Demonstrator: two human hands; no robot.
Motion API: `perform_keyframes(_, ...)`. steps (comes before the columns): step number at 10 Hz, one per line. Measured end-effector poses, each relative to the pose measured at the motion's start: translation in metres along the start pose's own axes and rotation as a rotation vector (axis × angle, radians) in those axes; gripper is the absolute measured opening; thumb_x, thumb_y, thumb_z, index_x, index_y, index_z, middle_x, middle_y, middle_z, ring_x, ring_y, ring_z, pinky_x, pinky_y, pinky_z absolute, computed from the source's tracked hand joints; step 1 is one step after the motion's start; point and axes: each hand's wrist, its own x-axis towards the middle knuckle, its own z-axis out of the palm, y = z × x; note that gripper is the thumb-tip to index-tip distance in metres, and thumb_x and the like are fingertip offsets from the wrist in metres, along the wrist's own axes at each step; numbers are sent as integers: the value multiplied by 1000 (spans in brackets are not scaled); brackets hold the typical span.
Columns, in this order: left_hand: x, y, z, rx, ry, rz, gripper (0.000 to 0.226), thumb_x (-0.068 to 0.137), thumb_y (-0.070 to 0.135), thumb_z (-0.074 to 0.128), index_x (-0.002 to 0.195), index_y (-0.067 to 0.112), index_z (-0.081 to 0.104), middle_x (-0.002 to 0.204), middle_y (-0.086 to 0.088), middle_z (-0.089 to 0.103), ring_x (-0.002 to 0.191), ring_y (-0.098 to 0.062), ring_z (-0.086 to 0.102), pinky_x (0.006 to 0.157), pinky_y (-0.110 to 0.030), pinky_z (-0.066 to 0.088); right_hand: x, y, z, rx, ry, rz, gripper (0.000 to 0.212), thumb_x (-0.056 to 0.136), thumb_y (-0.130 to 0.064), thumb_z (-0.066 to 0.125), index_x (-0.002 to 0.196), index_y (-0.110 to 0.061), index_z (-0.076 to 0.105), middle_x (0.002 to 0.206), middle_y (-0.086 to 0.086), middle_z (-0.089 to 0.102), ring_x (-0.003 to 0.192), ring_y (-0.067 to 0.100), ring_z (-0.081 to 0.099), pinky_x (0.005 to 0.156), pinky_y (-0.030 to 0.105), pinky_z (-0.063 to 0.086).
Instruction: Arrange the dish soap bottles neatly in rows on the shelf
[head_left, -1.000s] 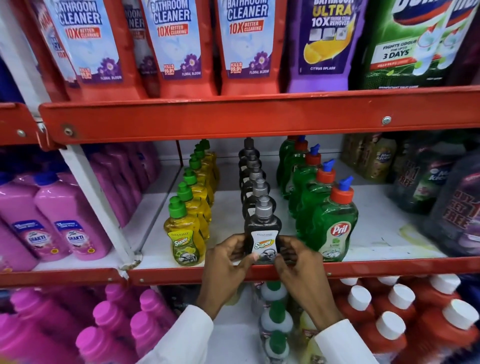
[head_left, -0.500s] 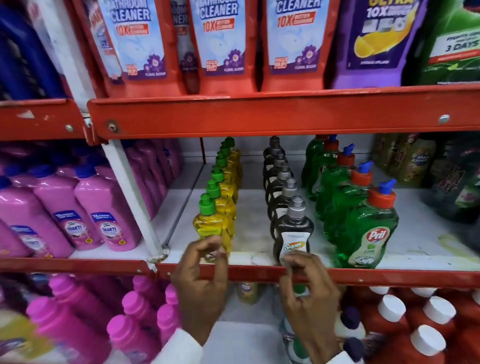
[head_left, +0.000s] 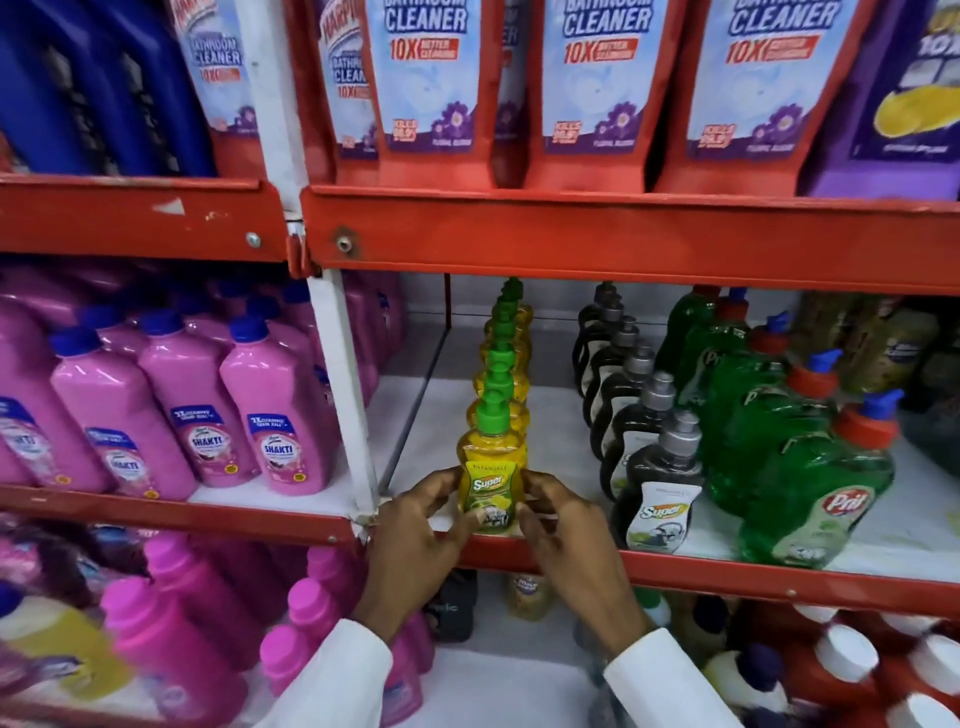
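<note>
Over on the left, pink bottles (head_left: 270, 457) are crowding the next bay, past the white upright (head_left: 343, 395). The person's left hand (head_left: 415, 540) is cupping the left side of the front yellow bottle (head_left: 492, 483), fingers curled against its label, while the right hand (head_left: 566, 535) is pressing in from the other side; both are partly closed on it in a light two-sided hold. That bottle is standing upright at the front lip of the shelf (head_left: 727, 571), heading a single file of yellow bottles running straight back.

It looks like the yellow row is the one being squared up just now, with its front bottle being nudged into line and faced forward. Further right, the black row (head_left: 654, 478) and the green row (head_left: 810, 493) are sitting in their own files, already looking orderly. Next, I'd guess, the hands need to let go gently so the bottle isn't tipped.
</note>
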Motion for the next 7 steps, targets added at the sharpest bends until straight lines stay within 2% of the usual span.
perform_keyframes(1, 1, -2, -1, -14, -17, 27, 38, 78, 28, 74, 114, 35, 68, 100, 36, 72, 100, 5, 70, 93, -25, 57, 0, 3, 0, 31, 6, 57, 32, 90, -21, 65, 121, -26, 65, 107, -9, 77, 94, -2, 71, 87, 24, 58)
perform_keyframes(2, 1, -2, -2, -28, -18, 48, 38, 79, 25, 73, 117, 28, 69, 104, 26, 74, 99, 4, 70, 93, -25, 57, 0, 3, 0, 84, 18, 109, 28, 86, -16, 70, 113, -24, 69, 99, -10, 78, 86, -5, 72, 82, 18, 58)
perform_keyframes(3, 0, 0, -5, -31, -46, 34, 37, 79, 25, 73, 115, 34, 68, 101, 31, 73, 99, 4, 70, 92, -21, 56, -2, 1, 1, 90, 23, 147, 28, 84, -16, 71, 110, -23, 71, 96, -10, 78, 84, -4, 72, 79, 17, 58)
perform_keyframes(4, -1, 0, -6, -28, -44, 37, 40, 79, 27, 73, 119, 26, 69, 107, 18, 76, 99, 4, 70, 93, -28, 58, -4, 1, 2, 128, 26, 165, 28, 82, -12, 71, 109, -23, 71, 94, -8, 78, 82, -3, 73, 76, 14, 58)
perform_keyframes(5, -2, -1, -6, -37, -56, 38, 40, 79, 27, 74, 119, 26, 69, 109, 16, 77, 100, 4, 70, 93, -33, 59, -5, 0, 2, 142, 29, 168, 29, 82, -11, 72, 109, -22, 71, 93, -10, 77, 81, -4, 72, 74, 13, 58)
perform_keyframes(6, -4, 1, -9, -33, -53, 46, 46, 79, 31, 75, 124, 30, 66, 117, 13, 74, 108, 3, 68, 97, -37, 57, -11, -5, -3, 191, 41, 181, 31, 83, -12, 74, 112, -23, 70, 97, -10, 77, 84, -4, 73, 78, 18, 60)
perform_keyframes(7, -8, 12, -13, 94, 93, 145, 62, 79, 43, 75, 135, 24, 59, 132, 5, 68, 120, -6, 62, 107, -27, 48, -28, -8, -17, 251, 255, 135, 33, 83, -12, 76, 109, -30, 70, 101, -14, 78, 86, -2, 73, 78, 20, 61)
